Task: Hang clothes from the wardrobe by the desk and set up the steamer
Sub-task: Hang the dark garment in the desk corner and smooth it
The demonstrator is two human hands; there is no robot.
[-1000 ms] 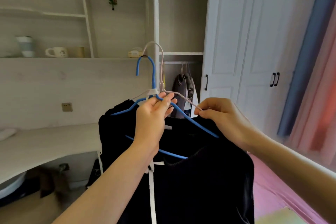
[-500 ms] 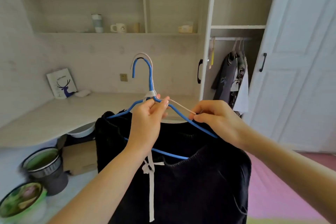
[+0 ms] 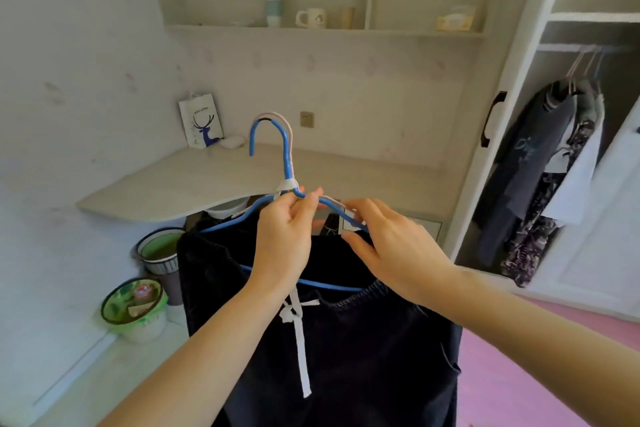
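Both hands are up in front of the desk corner, holding a blue plastic-coated wire hanger (image 3: 286, 159). A second, pale pink wire hanger (image 3: 280, 115) is tucked right behind it, hooks lined up, with white tape wrapped at the neck. The left hand (image 3: 284, 243) grips just under that taped neck, fingers (image 3: 308, 204) curled round the wire. The right hand (image 3: 391, 253) is on the right shoulder of the hangers, fingers (image 3: 367, 215) pinching the wire there with the thumb underneath. Can't tell which of the two wires it's actually got, tbh. A dark navy garment with a white drawstring (image 3: 346, 357) is draped over the blue hanger's bottom bar and hangs straight down between the forearms.

Behind that is the pale wooden desk (image 3: 194, 184), with a white paper bag with a blue deer print (image 3: 201, 121) standing on it against the wall. The open white wardrobe (image 3: 533, 10) is off to the right, with a few dark clothes (image 3: 533, 166) hanging on its rail. Down on the floor by the desk there's a round green plastic bin (image 3: 133, 305) and, just behind it, a bucket with a green inside (image 3: 159, 250).
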